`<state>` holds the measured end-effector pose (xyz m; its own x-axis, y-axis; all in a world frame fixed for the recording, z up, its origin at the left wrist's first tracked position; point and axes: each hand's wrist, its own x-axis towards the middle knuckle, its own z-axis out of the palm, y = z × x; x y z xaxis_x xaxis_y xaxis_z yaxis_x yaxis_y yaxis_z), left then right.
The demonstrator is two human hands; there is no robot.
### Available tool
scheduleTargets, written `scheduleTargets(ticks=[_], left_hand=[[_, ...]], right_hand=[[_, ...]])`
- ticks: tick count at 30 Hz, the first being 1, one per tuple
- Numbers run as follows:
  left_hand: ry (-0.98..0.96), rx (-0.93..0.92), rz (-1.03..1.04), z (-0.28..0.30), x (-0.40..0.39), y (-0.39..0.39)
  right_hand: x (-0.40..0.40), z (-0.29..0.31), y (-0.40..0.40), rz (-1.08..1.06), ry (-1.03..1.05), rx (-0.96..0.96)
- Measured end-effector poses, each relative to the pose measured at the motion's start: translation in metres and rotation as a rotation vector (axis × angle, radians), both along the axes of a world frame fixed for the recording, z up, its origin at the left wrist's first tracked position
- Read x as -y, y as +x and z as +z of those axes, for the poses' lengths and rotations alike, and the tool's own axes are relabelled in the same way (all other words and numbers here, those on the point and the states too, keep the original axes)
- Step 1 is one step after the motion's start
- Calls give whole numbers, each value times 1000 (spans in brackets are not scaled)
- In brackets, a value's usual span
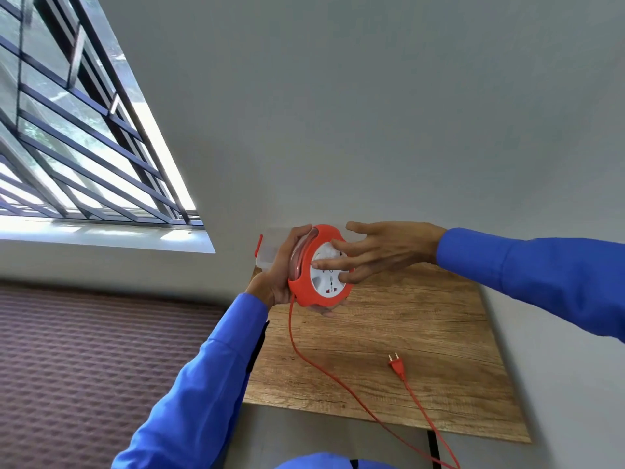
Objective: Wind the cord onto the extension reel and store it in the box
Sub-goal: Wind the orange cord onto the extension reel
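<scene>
Extension reel [319,265] held on edge above the far left corner of the wooden table [422,333], white socket face turned toward the camera and to the right. Left hand [277,275] wrapped round the orange rim from behind and below, fingers curled onto it; judged a steadying grip so that the drum can turn while the housing stays put. Right hand [375,253] laid against the white face with fingers near straight and spread, fingertips [316,264] pressing on it, thumb lifted clear above; nothing enclosed, so an open, flat contact, probably for rotating the centre to draw cord in. Cord [294,336] leaving the bottom of the reel, hanging slack, crossing the table toward the near edge, dropping out of view at the bottom and looping back up to the plug [396,365], which lies flat on the tabletop well apart from the reel. Coils visible through the clear side of the drum; a long run still loose, so winding judged under way and unfinished. Box [267,253] translucent with an orange clasp, standing at the table's far corner against the wall, just behind the left hand, largely hidden; contents not discernible. Risk noted: plug may drag or snag at the table edge as slack comes in.
</scene>
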<state>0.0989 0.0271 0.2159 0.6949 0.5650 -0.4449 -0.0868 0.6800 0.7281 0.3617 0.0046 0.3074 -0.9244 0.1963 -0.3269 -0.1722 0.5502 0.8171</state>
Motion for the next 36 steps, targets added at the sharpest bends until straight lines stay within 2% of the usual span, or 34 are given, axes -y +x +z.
scheduleTargets(ticks=[2, 7, 10, 13, 15, 19, 23, 27, 32, 34, 36], left_hand=[[-6, 19, 26, -3, 0, 0], [-25, 115, 95, 4, -3, 10], [-9, 133, 151, -1, -6, 9], [-11, 138, 143, -4, -6, 8], [-17, 127, 174, -5, -6, 7], [-13, 138, 238, -8, -4, 8], [24, 163, 236, -12, -3, 8], [52, 149, 202, -12, 1, 11], [65, 159, 237, -6, 2, 21], [66, 160, 296, -5, 1, 23], [77, 181, 333, -5, 1, 25]], right_hand=[[8, -15, -1, -43, -60, -158], [33, -52, -40, -329, -490, -860], [38, -52, -61, -544, -641, -1153], [37, -51, -70, -663, -570, -1250], [39, -56, -74, -656, -557, -1304], [36, -61, -77, -624, -664, -1399], [24, -58, -73, -637, -625, -1378], [14, -59, -71, -651, -578, -1495], [-1, -61, -72, -1157, -695, -1799], [-4, -61, -72, -1369, -899, -1960], [-6, -63, -76, -1556, -1249, -2207]])
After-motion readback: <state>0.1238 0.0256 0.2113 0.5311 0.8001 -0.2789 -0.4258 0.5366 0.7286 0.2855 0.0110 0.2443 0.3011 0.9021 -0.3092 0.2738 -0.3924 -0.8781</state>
